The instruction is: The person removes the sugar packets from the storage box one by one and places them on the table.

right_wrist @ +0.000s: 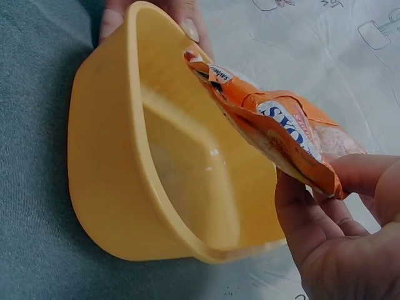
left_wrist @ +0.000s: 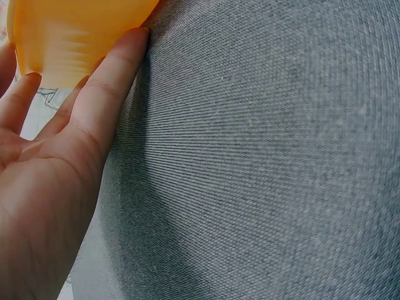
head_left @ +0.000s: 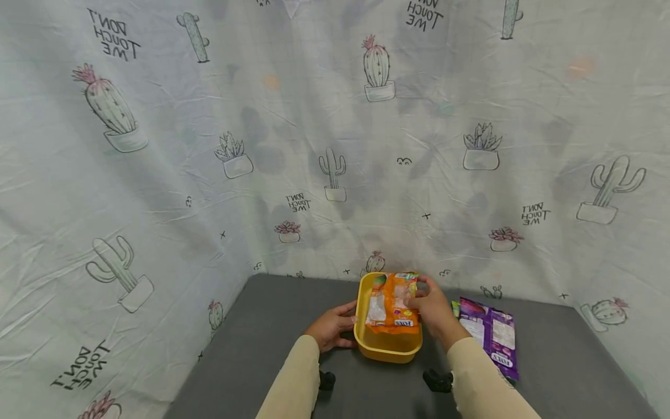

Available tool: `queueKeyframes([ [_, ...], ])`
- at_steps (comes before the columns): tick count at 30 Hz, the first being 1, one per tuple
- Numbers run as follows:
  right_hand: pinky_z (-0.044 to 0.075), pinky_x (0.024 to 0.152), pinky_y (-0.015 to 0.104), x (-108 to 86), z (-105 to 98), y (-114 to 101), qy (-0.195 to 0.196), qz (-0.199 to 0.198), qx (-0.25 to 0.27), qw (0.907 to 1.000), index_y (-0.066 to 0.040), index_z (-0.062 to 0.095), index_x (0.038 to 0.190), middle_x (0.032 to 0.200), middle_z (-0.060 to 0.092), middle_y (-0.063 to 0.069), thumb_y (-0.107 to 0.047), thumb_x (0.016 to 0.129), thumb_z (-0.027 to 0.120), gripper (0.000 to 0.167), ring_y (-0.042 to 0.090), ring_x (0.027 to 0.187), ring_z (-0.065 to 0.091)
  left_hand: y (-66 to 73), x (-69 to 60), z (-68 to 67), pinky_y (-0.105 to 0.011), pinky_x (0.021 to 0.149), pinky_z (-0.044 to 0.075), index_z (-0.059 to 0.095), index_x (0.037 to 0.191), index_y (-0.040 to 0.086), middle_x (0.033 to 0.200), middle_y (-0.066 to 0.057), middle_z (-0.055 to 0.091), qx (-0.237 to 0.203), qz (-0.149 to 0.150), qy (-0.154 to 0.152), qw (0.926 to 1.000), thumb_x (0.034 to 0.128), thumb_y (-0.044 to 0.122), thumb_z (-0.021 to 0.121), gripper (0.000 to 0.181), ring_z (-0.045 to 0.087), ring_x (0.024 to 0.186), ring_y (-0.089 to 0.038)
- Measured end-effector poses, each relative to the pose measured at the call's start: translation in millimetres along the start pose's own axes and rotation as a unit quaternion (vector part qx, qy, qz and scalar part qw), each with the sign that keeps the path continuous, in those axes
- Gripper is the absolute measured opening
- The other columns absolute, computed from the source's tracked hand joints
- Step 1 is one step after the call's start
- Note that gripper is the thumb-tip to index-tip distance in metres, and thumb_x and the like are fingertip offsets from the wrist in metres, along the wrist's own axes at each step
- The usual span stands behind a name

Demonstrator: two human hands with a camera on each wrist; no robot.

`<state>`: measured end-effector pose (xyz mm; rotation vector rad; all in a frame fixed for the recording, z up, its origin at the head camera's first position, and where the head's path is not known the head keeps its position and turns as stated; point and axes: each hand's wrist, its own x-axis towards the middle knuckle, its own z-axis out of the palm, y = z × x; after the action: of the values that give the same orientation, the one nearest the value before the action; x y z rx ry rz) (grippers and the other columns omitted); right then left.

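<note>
A yellow plastic tub [head_left: 387,354] sits on the grey tabletop. My left hand [head_left: 331,327] rests against its left side, and in the left wrist view the fingers [left_wrist: 103,94] lie fairly straight along the outer wall. My right hand [head_left: 434,305] pinches the right edge of an orange candy bag [head_left: 392,302] between thumb and fingers. In the right wrist view the orange bag [right_wrist: 275,125] is tilted over the tub's opening. The inside of the tub [right_wrist: 187,162] shows no contents where it is visible.
A purple candy bag [head_left: 489,334] lies on the table [head_left: 293,302] right of my right forearm, with a bit of green packaging [head_left: 455,308] beside it. A cactus-print cloth [head_left: 335,116] hangs behind the table and along its sides.
</note>
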<state>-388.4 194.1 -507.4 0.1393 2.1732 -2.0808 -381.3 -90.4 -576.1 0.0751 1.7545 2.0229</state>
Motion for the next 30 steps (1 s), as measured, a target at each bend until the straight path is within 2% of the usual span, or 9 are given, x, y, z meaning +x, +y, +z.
queueKeyframes([
  [5,0.063,0.083,0.046,-1.0,-9,-5,-0.004,-0.001,0.022,0.9998,-0.006,0.028,0.166,0.138,0.053,0.030,0.008,0.103,0.066,0.074,0.038,0.109,0.068,1.4,1.0,0.4,-0.062,0.093,0.059,0.039,0.171,0.012,0.153,-0.016,0.059,0.000,0.002,-0.004,1.0000,0.1095,0.013,0.068,0.068,0.062,0.132,-0.036],
  [12,0.064,0.082,0.044,1.0,-26,-7,-0.007,0.009,0.047,0.9988,-0.010,0.020,0.170,0.145,0.050,0.030,0.005,0.106,0.065,0.080,0.032,0.104,0.070,3.3,1.9,1.5,-0.062,0.092,0.059,0.039,0.171,0.012,0.152,-0.016,0.058,0.000,0.003,-0.002,1.0000,0.1101,0.011,0.066,0.066,0.063,0.131,-0.036],
  [19,0.063,0.086,0.046,-3.5,-42,-9,-0.017,0.012,0.061,0.9980,-0.011,0.014,0.172,0.151,0.045,0.033,0.005,0.107,0.062,0.083,0.032,0.107,0.069,4.7,0.9,1.8,-0.062,0.093,0.059,0.043,0.169,0.013,0.152,-0.013,0.059,0.002,0.002,0.000,1.0000,0.1077,0.014,0.071,0.068,0.064,0.130,-0.035],
  [27,0.063,0.088,0.045,-7.4,-60,-14,-0.027,0.018,0.071,0.9970,-0.013,0.006,0.174,0.161,0.035,0.033,0.001,0.110,0.060,0.086,0.027,0.107,0.070,6.9,0.4,2.7,-0.064,0.095,0.057,0.042,0.169,0.011,0.153,-0.016,0.058,0.000,0.001,0.001,1.0000,0.1088,0.012,0.069,0.066,0.061,0.134,-0.039],
  [30,0.064,0.086,0.045,-6.5,-67,-14,-0.026,0.019,0.071,0.9970,-0.014,0.006,0.174,0.160,0.036,0.032,0.000,0.110,0.061,0.085,0.026,0.104,0.072,7.5,0.1,2.7,-0.065,0.095,0.057,0.043,0.169,0.011,0.154,-0.016,0.058,-0.002,-0.001,0.002,1.0000,0.1083,0.012,0.070,0.067,0.061,0.135,-0.038],
])
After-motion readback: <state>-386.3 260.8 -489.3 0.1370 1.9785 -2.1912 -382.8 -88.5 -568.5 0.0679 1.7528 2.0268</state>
